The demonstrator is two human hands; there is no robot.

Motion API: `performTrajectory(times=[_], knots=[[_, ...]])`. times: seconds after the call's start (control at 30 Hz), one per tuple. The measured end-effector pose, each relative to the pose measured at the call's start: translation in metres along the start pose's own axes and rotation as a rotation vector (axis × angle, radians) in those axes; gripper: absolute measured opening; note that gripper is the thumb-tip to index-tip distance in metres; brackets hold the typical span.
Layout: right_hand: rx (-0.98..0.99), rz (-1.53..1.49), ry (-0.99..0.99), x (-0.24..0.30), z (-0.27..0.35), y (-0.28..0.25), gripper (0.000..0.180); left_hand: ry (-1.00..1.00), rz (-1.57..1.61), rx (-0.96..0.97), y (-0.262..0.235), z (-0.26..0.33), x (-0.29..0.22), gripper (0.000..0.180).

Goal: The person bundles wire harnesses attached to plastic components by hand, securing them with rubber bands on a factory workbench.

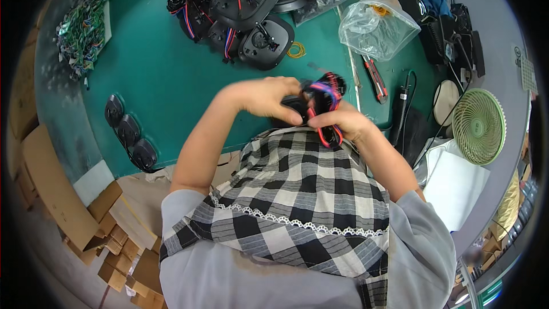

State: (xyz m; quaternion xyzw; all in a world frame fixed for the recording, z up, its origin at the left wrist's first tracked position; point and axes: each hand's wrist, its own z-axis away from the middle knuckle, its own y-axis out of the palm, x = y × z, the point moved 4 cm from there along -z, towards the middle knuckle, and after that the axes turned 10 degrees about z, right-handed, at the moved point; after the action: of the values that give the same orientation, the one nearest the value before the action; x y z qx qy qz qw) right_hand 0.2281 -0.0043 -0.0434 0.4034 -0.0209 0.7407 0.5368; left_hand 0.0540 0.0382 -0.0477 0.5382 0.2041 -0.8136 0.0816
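Observation:
Close to my body at the table's front edge, my left hand point(273, 98) is closed round a black rounded part, mostly hidden by its fingers. My right hand point(342, 121) grips a coiled wire bundle point(325, 94) of black, red and blue strands just beside it. A red loop of the bundle hangs below the right fingers. The bundle's upper end is smeared by motion. Beyond my hands lies a pile of black plastic housings point(246, 0) with similar wires, and a yellow rubber band ring point(296, 50) lies beside the pile.
Three linked black round parts point(129, 130) lie at the left on the green table point(154, 80). Circuit boards point(86, 28) are heaped at the far left. On the right are a transparent bag point(378, 28), a red utility knife point(375, 79), a soldering-iron-like tool point(402, 103) and a green fan point(479, 127).

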Motion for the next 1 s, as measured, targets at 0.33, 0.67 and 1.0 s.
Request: performTrajectory(times=[0.33,0.67,1.0], knots=[[-0.184,-0.295,-0.188,-0.002,-0.003,-0.035,0.023,-0.154,-1.004,-0.904,-0.007,-0.067,0.068,0.005],[-0.282,-0.300,-0.105,0.001,-0.014,-0.042,0.024,-0.072,-0.482,-1.153,0.013,-0.021,0.070,0.013],[-0.145,-0.159,-0.133,0.026,-0.024,0.005,0.020,0.103,0.937,-1.006,0.030,0.017,0.028,0.019]])
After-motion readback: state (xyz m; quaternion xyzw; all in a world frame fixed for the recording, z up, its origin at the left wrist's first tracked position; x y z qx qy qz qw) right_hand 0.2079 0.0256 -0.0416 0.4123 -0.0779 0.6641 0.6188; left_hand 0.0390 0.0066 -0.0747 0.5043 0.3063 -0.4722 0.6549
